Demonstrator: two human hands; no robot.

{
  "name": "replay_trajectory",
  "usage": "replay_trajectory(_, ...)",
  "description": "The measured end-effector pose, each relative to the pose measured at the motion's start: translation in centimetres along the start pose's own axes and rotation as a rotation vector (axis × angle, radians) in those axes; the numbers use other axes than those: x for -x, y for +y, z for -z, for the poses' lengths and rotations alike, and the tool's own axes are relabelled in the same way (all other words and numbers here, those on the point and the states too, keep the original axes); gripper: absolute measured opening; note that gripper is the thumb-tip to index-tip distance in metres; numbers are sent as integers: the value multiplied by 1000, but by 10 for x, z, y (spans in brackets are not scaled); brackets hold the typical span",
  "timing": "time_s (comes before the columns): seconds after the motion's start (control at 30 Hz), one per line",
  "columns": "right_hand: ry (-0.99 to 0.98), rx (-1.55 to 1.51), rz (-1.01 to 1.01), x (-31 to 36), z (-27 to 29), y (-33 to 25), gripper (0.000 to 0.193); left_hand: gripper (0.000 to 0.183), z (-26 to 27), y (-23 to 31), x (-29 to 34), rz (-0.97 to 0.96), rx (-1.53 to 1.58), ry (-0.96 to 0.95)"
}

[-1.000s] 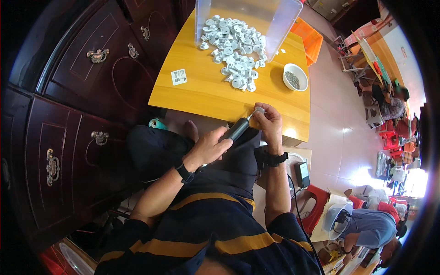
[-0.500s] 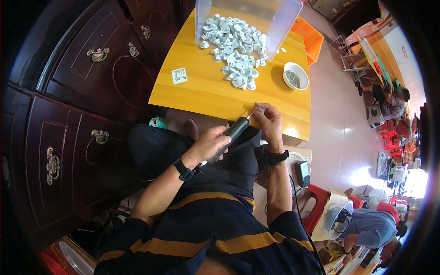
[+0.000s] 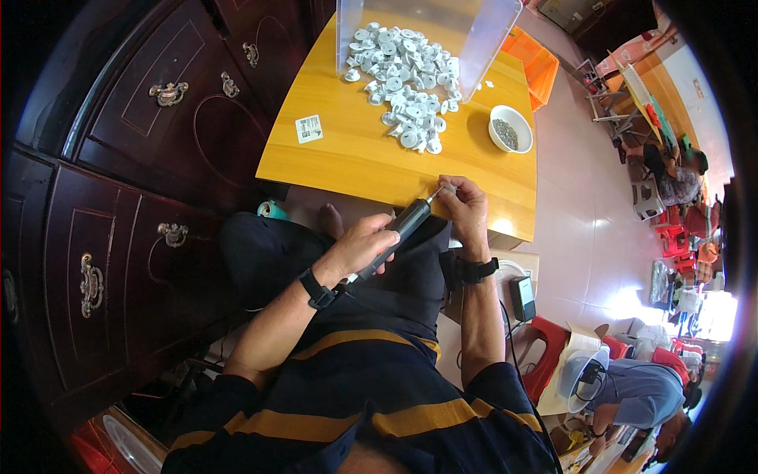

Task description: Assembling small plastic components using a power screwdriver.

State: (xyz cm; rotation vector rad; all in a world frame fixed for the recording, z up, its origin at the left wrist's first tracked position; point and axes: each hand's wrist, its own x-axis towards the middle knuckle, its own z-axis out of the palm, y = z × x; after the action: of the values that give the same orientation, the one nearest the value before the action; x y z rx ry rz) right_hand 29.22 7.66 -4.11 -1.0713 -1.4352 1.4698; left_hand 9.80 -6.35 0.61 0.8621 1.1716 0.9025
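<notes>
My left hand (image 3: 358, 246) is wrapped round a dark electric screwdriver (image 3: 409, 219), held tilted over my lap with its bit up and to the right. At the bit's tip, my right hand (image 3: 469, 212) pinches a small whitish plastic part (image 3: 449, 189) between thumb and fingers. Those fingers mostly hide the part, so I cannot tell whether a screw sits in it. Both hands are by the near edge of the yellow wooden table (image 3: 347, 170). A heap of white plastic parts (image 3: 410, 83) lies beyond them, partly inside a tipped clear plastic bin (image 3: 485, 47).
A white bowl (image 3: 495, 138) of small metal pieces stands at the table's right. A printed card (image 3: 309, 129) lies at its left. Dark wooden cabinets (image 3: 170, 134) line my left; an orange crate (image 3: 533, 67) stands behind the table. Other people sit off to the right.
</notes>
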Motion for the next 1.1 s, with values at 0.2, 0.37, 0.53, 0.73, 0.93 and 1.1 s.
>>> replay_trajectory(0.2,10,23,-14,1,-1,-4,20,18,0,-3,-3,-10,39,-7)
replay_trajectory(0.37,-2,8,-5,0,-2,-4,21,18,0,4,-2,-10,-23,8)
replay_trajectory(0.53,-2,29,-21,-2,2,0,23,18,1,3,-4,9,-17,11)
replay_trajectory(0.73,12,5,-37,-2,0,-3,23,27,5,2,-9,-19,-101,-43)
replay_trajectory(0.93,0,15,-33,-3,0,-2,23,28,8,5,-9,5,-88,-57)
replay_trajectory(1.1,6,-10,-19,-4,1,-2,23,28,5,7,-9,29,-108,-24)
